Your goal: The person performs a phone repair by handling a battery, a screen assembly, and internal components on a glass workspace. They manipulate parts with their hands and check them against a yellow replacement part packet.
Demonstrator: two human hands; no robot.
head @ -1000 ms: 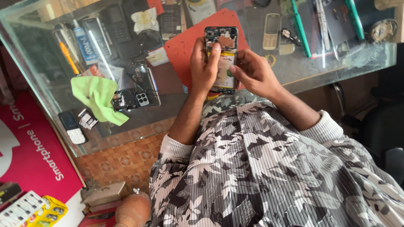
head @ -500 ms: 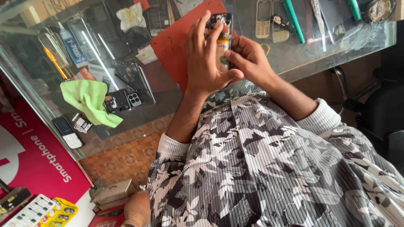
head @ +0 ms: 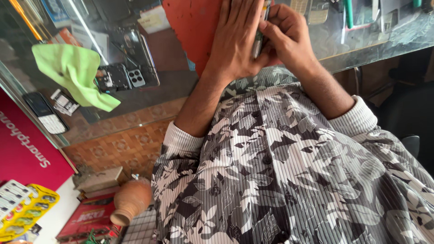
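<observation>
Opened phone: held edge-on between your two hands, above the red mat near the tabletop's front edge. Your left hand fingers are clamped along its back; your right hand fingers pinch its edge. A green cloth lies well apart, beside a dismantled phone.

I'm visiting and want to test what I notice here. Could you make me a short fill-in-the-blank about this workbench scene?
1. Both hands, left hand and right hand, hold an opened ____ between them.
2. The cloth on the glass counter is light ____.
3. The mat under the hands is ____.

Missing words: phone; green; red
</observation>
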